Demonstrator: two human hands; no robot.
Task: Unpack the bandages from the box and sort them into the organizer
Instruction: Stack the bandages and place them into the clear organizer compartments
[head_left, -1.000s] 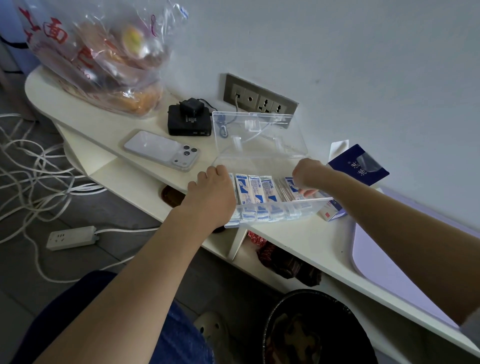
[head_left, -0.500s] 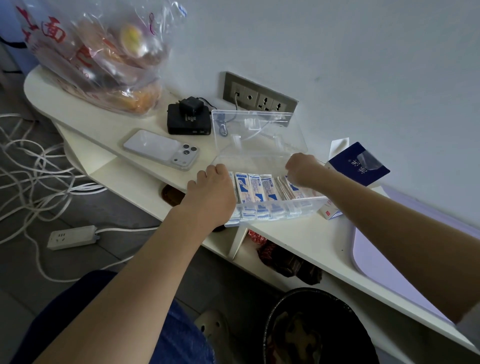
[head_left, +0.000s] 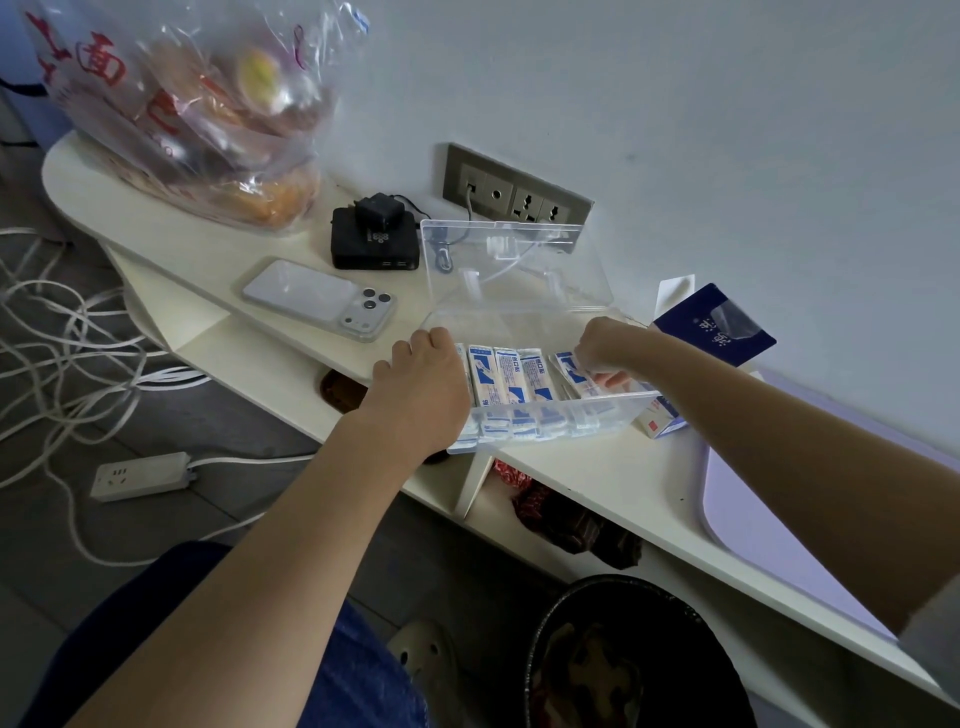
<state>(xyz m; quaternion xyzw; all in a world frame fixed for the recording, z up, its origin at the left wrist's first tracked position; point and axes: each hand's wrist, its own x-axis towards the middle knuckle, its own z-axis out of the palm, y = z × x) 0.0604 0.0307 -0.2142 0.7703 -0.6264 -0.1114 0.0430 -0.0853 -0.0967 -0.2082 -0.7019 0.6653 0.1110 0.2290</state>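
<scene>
From the head camera, a clear plastic organizer (head_left: 613, 410) sits near the front edge of the cream counter (head_left: 597, 478), its see-through lid (head_left: 519, 275) standing open toward the wall. Blue-and-white wrapped bandages (head_left: 511, 376) stand in a row inside its compartments. The left hand (head_left: 421, 384) rests on the organizer's left end, fingers (head_left: 434, 340) curled over the rim; what they grip beneath cannot be made out. The right hand (head_left: 605, 345) reaches into the right end, fingers bent down and pinched on the rightmost bandage (head_left: 574, 366), which leans at a tilt. Just beside the organizer's right end lies a small white box (head_left: 662, 418) with red and blue print. A dark blue packet (head_left: 714, 325) leans behind it by the wall. Left of the organizer lie a phone (head_left: 317, 299) face down and a black charger block (head_left: 374, 236).
</scene>
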